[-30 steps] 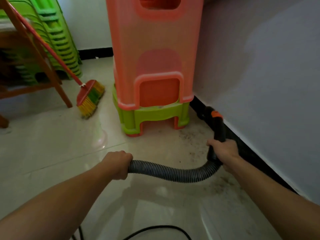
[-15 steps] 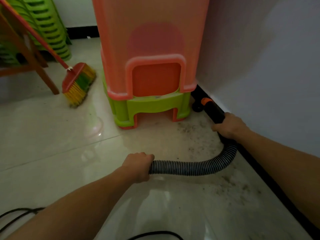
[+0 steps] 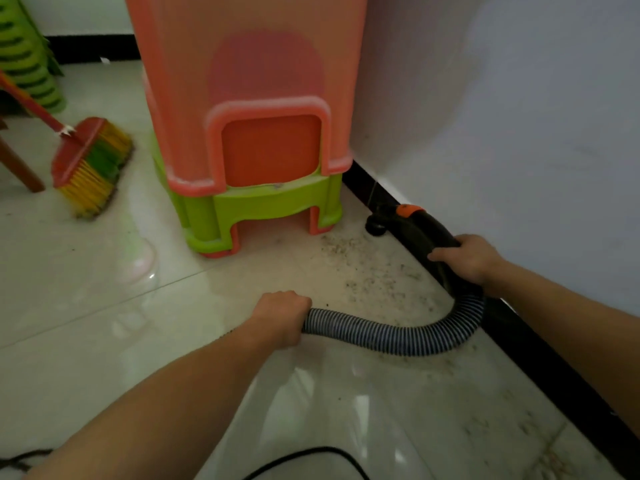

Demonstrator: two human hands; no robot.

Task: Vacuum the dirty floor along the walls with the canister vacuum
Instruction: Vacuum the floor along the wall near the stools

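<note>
Floor (image 3: pixel 104 306): pale shiny tiles, with dark crumbs of dirt (image 3: pixel 367 268) near the wall.
Wall (image 3: pixel 519 116): white, on the right, with a black skirting (image 3: pixel 554 375) at its foot.
Stools (image 3: pixel 242 98): a pink stack on green ones, beside the wall.
Broom (image 3: pixel 90 164): red head, at the left.
Hose (image 3: pixel 391 336): ribbed, curved low over the floor between both hands.
Nozzle (image 3: pixel 426 226): black with an orange ring, tip at the skirting near the stools.
Right hand (image 3: pixel 467 258): fingers wrapped around the nozzle.
Left hand (image 3: pixel 280 317): closed around the hose.

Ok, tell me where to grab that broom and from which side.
I'd take the red handle just above the broom head, coming from the near, open-floor side. The handle slants up and left with bristles resting on the floor; a wooden leg crowds its left.
</note>
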